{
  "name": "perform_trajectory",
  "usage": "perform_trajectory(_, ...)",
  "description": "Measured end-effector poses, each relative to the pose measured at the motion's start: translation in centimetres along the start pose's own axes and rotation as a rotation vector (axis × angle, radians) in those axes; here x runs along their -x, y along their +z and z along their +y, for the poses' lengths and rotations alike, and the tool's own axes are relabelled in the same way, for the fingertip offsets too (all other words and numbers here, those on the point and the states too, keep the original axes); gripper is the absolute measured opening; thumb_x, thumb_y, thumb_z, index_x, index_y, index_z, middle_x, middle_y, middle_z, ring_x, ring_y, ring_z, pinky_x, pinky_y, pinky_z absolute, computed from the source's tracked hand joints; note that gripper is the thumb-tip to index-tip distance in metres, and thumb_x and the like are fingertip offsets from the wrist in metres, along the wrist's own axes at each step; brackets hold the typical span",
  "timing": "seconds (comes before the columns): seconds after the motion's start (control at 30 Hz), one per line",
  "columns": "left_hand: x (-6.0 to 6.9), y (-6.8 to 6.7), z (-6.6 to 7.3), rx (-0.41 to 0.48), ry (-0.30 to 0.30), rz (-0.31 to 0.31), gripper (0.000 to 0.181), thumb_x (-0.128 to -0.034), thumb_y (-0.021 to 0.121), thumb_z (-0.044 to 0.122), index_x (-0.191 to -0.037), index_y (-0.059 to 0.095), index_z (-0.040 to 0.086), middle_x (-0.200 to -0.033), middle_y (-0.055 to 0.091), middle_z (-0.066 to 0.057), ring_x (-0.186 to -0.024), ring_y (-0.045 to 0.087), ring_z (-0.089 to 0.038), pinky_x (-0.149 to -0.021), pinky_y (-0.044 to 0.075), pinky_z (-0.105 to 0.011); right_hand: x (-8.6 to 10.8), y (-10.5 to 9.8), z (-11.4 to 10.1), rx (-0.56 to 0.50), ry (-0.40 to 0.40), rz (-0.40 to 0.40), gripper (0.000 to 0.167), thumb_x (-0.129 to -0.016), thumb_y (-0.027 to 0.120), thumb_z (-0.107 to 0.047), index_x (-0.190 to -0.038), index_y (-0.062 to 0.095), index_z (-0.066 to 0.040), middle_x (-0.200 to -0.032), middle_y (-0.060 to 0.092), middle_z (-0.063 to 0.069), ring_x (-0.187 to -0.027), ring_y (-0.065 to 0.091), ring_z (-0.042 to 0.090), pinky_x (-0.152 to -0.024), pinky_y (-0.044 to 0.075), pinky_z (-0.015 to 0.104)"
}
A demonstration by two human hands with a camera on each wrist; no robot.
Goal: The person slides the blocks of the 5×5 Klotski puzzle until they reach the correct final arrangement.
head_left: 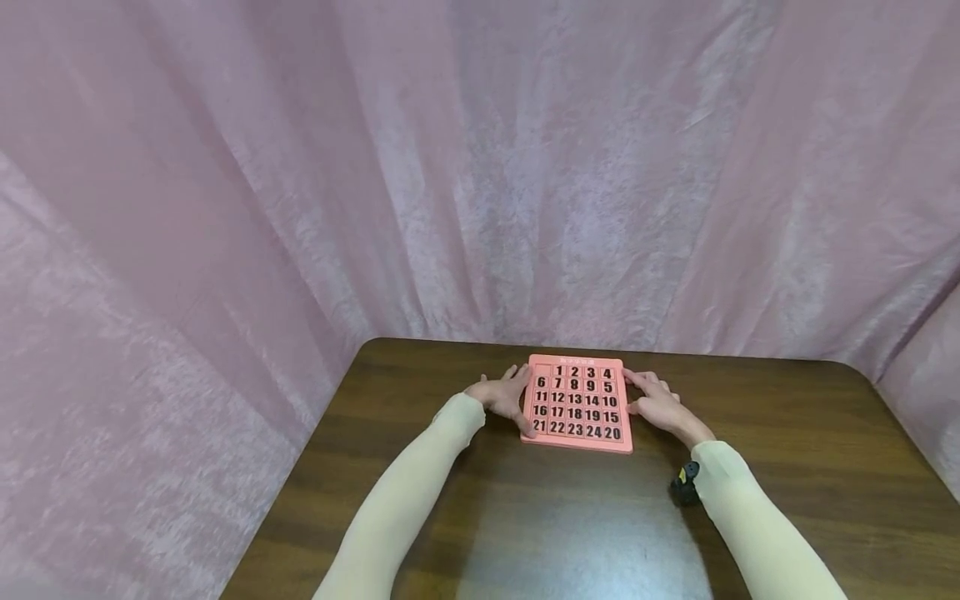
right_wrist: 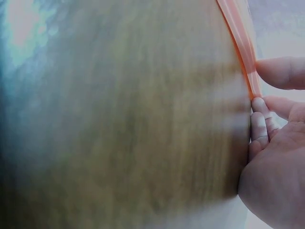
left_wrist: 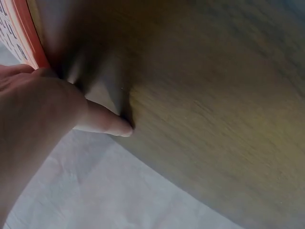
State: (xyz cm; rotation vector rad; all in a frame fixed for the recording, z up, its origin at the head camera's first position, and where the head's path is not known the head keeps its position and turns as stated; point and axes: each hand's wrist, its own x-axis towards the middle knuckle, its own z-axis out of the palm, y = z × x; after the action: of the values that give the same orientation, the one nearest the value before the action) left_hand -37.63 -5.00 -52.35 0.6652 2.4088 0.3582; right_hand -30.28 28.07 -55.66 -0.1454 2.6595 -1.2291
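A pink square board [head_left: 577, 445] with black numbers in a grid lies flat near the table's back edge; its top-left cell has no number. My left hand [head_left: 507, 397] is at its left side, fingers spread, the thumb over the lower left corner beside 21. At the right edge, my right hand [head_left: 660, 403] touches the board with thumb and forefinger apart. In the left wrist view, one finger of my left hand [left_wrist: 43, 102] reaches onto the wood by the board's edge [left_wrist: 32, 36]. The right wrist view has my right hand [right_wrist: 281, 143] against the board's rim [right_wrist: 243, 45].
The brown wooden table [head_left: 780, 425] has rounded back corners. Behind it and to its left hangs a pink curtain [head_left: 525, 167]. A small black device [head_left: 685, 483] is at my right wrist, beside the pale sleeve [head_left: 757, 521].
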Motion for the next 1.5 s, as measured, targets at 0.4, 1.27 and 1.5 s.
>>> perform_trajectory(0.4,-0.5,0.5,0.7,0.018,-0.034,0.109,0.118,-0.0903,0.084,0.054,-0.178,0.013,0.022,-0.187,0.010,-0.002,-0.175,0.006,-0.025,-0.133,0.002,-0.078,0.2,-0.2,0.0,0.008,0.012,0.010,0.084,-0.094,0.060,-0.010,-0.170,0.027,0.005,-0.163,0.030,0.035,-0.146,0.025,0.057,-0.109,0.020,0.070)
perform_trajectory(1.27,-1.0,0.4,-1.6,-0.076,0.005,-0.057,0.138,-0.0863,0.091,0.048,-0.177,-0.011,0.025,-0.186,-0.016,0.004,-0.173,-0.016,-0.021,-0.134,-0.007,-0.073,1.3,0.6,0.1,0.059,-0.036,-0.051,0.124,-0.076,0.087,-0.022,-0.174,0.014,-0.003,-0.173,0.017,0.035,-0.153,0.019,0.061,-0.114,0.018,0.079)
perform_trajectory(1.5,-2.2,0.6,-1.6,-0.142,-0.068,-0.059,0.139,-0.0866,0.090,0.051,-0.176,-0.014,0.029,-0.185,-0.018,0.011,-0.173,-0.017,-0.015,-0.137,-0.005,-0.068,0.8,1.7,0.0,0.176,-0.033,0.008,0.124,-0.080,0.089,-0.042,-0.173,0.017,-0.003,-0.170,0.022,0.036,-0.150,0.022,0.063,-0.109,0.023,0.076)
